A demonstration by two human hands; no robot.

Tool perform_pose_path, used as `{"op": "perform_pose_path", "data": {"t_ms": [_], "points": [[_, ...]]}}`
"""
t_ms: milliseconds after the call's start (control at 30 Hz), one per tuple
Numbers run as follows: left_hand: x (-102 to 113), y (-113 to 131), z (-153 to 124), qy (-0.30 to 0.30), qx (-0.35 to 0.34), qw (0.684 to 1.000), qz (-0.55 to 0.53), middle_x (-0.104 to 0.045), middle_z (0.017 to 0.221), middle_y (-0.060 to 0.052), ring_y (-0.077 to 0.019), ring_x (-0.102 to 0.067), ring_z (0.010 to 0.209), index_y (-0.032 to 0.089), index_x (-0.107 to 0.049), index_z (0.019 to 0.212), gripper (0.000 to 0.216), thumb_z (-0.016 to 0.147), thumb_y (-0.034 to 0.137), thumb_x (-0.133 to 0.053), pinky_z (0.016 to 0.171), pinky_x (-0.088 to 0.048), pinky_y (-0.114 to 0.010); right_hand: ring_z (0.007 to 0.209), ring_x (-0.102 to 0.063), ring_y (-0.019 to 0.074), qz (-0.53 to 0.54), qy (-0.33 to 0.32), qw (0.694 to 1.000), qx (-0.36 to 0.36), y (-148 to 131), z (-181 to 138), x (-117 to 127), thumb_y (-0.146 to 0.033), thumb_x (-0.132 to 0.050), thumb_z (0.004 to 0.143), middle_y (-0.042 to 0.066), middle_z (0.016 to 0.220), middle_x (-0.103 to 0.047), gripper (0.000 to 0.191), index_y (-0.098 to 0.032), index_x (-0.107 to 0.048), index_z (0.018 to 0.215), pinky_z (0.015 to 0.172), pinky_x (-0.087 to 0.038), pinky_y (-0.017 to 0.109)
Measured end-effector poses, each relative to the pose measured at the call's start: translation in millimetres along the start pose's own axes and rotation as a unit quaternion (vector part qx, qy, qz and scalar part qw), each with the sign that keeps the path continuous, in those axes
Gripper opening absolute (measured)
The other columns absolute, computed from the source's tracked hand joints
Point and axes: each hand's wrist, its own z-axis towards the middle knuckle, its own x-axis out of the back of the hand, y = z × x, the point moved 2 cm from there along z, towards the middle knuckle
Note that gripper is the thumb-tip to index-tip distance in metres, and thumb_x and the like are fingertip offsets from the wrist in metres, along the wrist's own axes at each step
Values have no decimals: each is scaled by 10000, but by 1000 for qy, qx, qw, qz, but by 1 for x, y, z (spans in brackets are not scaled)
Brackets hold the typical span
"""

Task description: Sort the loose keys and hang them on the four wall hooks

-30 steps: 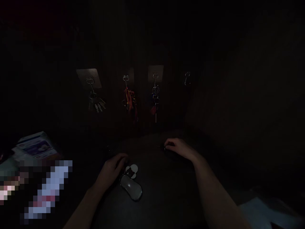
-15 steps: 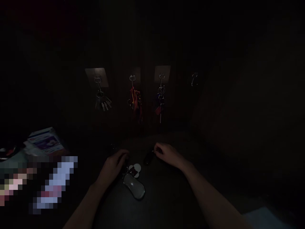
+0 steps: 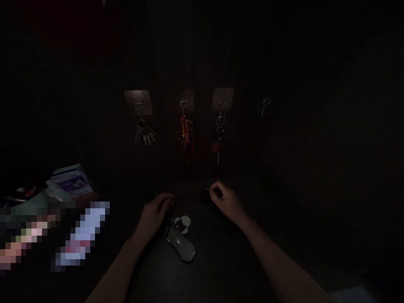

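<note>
My right hand point(image 3: 227, 203) is closed in a pinch on a small metal ring with a dark key fob point(image 3: 206, 196) at its left side, just above the dark surface. My left hand point(image 3: 157, 210) lies low over the surface, its fingers loosely bent and the thumb apart; no object shows in it. Just right of and below it lies a pale, rounded key case point(image 3: 182, 245) with a metal ring. A white flower-shaped charm point(image 3: 183, 224) sits at the case's upper end. Another small dark thing with a metal glint point(image 3: 153, 192) is behind my left hand, too dim to name.
On the dark back panel, a bunch of keys point(image 3: 145, 134), an orange-red corded bundle point(image 3: 187, 136) and a bunch of rings and keys point(image 3: 219, 134) hang from hooks. A bare hook point(image 3: 267, 107) is farther right. A purple-and-white box point(image 3: 75, 182) lies at left.
My right hand has moved slightly up and away, bringing the dark key fob along. The view has shifted a little, so the panel and key case appear farther right.
</note>
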Motion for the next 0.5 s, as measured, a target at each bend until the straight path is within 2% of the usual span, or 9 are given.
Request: {"op": "perform_pose_path", "data": {"t_ms": [100,233,367,500], "points": [[-5,7,-2,4,-10,1000,-25,-695,917,-3,-160,-669,797,243,-601,1006,247,856,365,-447,733,-515,-277,630,-523,132,80,15,996,-23,-6,-1,-1,-321,-490,802,-12,714,-565,113,-217,-525,776,585,-412,244],[-11,22,-6,18,-21,999,-45,-688,963,-20,-184,-646,896,237,-617,990,240,854,344,-451,793,-510,-304,651,-523,126,165,-14,986,-33,-15,-4,-8,-338,-516,803,-19,704,-553,137,-207,-547,777,594,-421,234],[-19,31,-9,12,-47,997,-57,-667,1020,-33,-196,-612,968,251,-627,1017,239,854,326,-469,848,-488,-338,643,-516,120,188,-60,980,-29,-24,-8,-18,-316,-537,796,-24,681,-550,115,-205,-561,779,580,-422,226],[-26,31,-10,-9,-84,994,-64,-656,980,-44,-194,-607,934,250,-653,967,195,835,314,-525,829,-481,-330,643,-518,117,191,-87,978,-19,-31,-12,-25,-311,-547,795,-25,683,-560,105,-209,-569,782,576,-424,224]]}}
